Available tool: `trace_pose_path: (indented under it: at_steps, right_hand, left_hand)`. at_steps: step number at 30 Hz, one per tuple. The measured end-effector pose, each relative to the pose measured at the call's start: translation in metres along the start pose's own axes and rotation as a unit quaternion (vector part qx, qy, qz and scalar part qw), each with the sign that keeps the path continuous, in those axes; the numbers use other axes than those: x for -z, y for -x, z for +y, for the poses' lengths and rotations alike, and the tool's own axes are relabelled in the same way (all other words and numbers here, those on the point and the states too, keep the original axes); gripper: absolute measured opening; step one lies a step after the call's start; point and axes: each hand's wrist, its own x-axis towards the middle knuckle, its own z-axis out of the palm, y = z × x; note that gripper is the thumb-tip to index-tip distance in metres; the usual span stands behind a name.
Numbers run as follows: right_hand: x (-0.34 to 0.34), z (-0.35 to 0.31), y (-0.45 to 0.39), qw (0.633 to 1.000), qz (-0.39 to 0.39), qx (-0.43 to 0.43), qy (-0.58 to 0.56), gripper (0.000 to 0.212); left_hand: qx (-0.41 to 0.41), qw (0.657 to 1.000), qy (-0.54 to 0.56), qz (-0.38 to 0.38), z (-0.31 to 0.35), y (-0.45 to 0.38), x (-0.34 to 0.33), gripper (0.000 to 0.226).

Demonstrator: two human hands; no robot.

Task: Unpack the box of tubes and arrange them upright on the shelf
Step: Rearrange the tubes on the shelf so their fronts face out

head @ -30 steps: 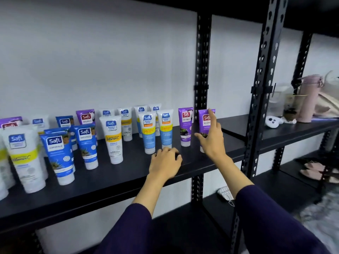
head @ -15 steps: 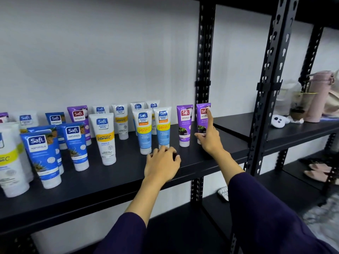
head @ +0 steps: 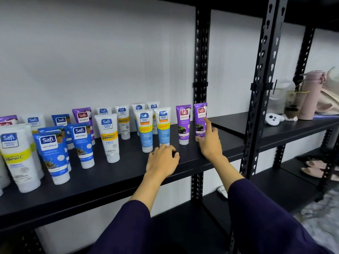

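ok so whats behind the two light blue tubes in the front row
Behind the light blue tubes stand two white tubes, only their tops showing; their lower parts are covered.

A black metal shelf [head: 113, 182] carries rows of Safi tubes standing cap-down against a white wall. At the right end stand two purple tubes; the right hand [head: 209, 142] touches the rightmost purple tube [head: 200, 120], its forefinger raised along the tube's front and the thumb near its base. Just left stands the second purple tube [head: 183, 123], apart from it. The left hand [head: 162, 160] rests on the shelf with fingers curled, just in front of two light-blue tubes [head: 146, 131]. Blue and white tubes fill the left. Beyond the black upright [head: 258, 88], the next shelf holds a pink bottle [head: 311, 96] — sandals [head: 317, 167] lie below.
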Motion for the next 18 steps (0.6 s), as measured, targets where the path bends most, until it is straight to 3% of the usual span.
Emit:
trace_pose_path:
  at_steps: [4, 9, 14, 18]
  right_hand:
    - [0.004, -0.016, 0.018, 0.997, 0.041, 0.064, 0.024, 0.039]
    - [0.018, -0.061, 0.011, 0.984, 0.022, 0.164, 0.064, 0.017]
    - [0.027, -0.111, -0.016, 0.971, 0.019, 0.23, 0.059, 0.021]
    - [0.018, -0.142, -0.052, 0.964, -0.017, 0.257, 0.068, 0.026]
  left_hand:
    - [-0.014, 0.995, 0.073, 0.062, 0.002, 0.003, 0.013, 0.024]
    - [-0.055, 0.985, 0.072, 0.147, 0.014, -0.017, 0.062, 0.026]
    - [-0.076, 0.983, 0.042, 0.163, 0.018, -0.052, 0.121, 0.029]
    - [-0.047, 0.992, 0.011, 0.119, 0.002, -0.091, 0.158, 0.033]
